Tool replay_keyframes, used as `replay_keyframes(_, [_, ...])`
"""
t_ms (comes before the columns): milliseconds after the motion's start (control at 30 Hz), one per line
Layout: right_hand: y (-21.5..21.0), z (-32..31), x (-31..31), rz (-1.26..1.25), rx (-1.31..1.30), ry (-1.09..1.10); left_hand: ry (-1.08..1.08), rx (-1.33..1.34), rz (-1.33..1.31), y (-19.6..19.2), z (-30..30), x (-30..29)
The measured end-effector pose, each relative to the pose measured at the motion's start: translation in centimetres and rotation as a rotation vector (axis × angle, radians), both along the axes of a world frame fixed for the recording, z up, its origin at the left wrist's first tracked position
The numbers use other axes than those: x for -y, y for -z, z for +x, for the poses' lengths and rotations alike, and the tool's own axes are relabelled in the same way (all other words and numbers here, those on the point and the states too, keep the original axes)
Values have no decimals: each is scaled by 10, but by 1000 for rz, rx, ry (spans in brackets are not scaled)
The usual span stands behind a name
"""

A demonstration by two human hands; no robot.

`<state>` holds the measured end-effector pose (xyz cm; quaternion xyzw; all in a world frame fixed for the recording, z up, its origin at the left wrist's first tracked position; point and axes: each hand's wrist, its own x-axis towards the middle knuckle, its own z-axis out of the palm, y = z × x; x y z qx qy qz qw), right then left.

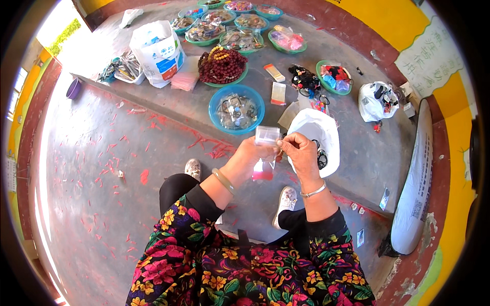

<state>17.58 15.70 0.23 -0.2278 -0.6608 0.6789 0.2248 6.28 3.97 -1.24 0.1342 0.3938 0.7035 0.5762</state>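
Note:
My left hand (252, 154) is closed around a small clear plastic packet (268, 135), which stands up above the fingers. Below that hand hangs a pink and white piece (263, 172), partly hidden by it. My right hand (303, 155) has its thumb and forefinger pinched together at the packet's right edge; whatever lies between the tips is too small to make out. Right beside my right hand is a white-lined container (329, 133) with black cord-like loops (321, 158) inside. Just beyond my hands, a blue basin (213, 113) holds many small clear packets (237, 109).
Dark red bead strings (222, 65) fill a green basin behind the blue one. Further back stand several basins of packaged goods (242, 38) and a white bag (157, 53). A long wrapped roll (416, 188) lies at right. Red scraps (144, 176) litter the floor.

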Motion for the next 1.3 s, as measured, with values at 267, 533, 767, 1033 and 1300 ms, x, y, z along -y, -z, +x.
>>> replay_keyframes(267, [-8, -5, 12, 357, -21, 77, 75, 45, 8, -4, -6, 9])
replay_keyframes(533, [2, -6, 3, 272, -18, 126, 190, -88, -135, -3, -9, 16])
replay_keyframes(767, [-13, 1, -29, 119, -74, 415, 306, -173, -182, 12, 0, 21])
replay_keyframes(1033, [-18, 18, -59, -335, -279, 479, 124, -35, -391, 98, 12, 14])
replay_keyframes(1300, [-19, 21, -61, -453, -263, 394, 15, -259, -636, 202, 5, -16])
